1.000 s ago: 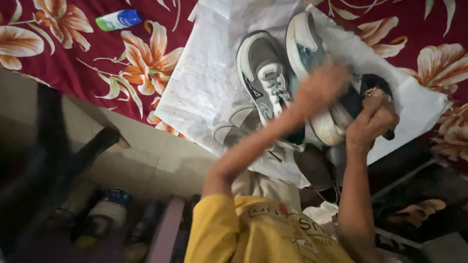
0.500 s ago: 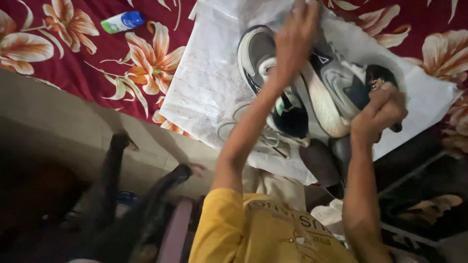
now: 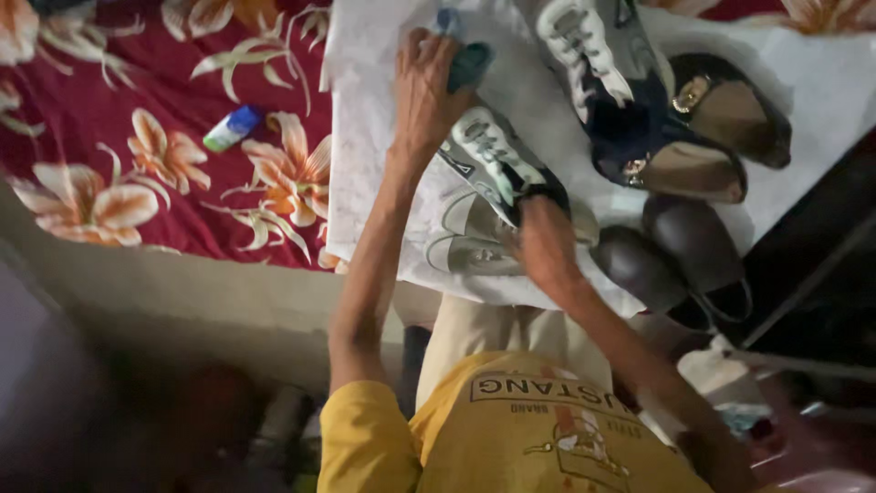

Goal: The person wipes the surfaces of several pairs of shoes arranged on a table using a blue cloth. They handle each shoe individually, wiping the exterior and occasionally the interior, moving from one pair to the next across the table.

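My left hand [image 3: 427,84] is closed on a small teal cloth [image 3: 469,60] and presses it at the toe end of a grey and white sneaker [image 3: 493,157]. That sneaker lies on a white sheet [image 3: 374,137]. Its heel is gripped by my right hand [image 3: 544,243]. The second sneaker [image 3: 593,50] lies apart at the top of the sheet, touched by neither hand.
A pair of dark sandals with gold buckles [image 3: 721,119] and a pair of dark brown shoes [image 3: 675,260] sit to the right. A small white, blue and green bottle [image 3: 232,128] lies on the red floral bedspread [image 3: 137,137] to the left. Printed shoe pictures [image 3: 461,242] show on the sheet.
My right hand let go of the sneaker it held up and now grips the other sneaker's heel. My left hand moved to that sneaker's toe. The view shifted.
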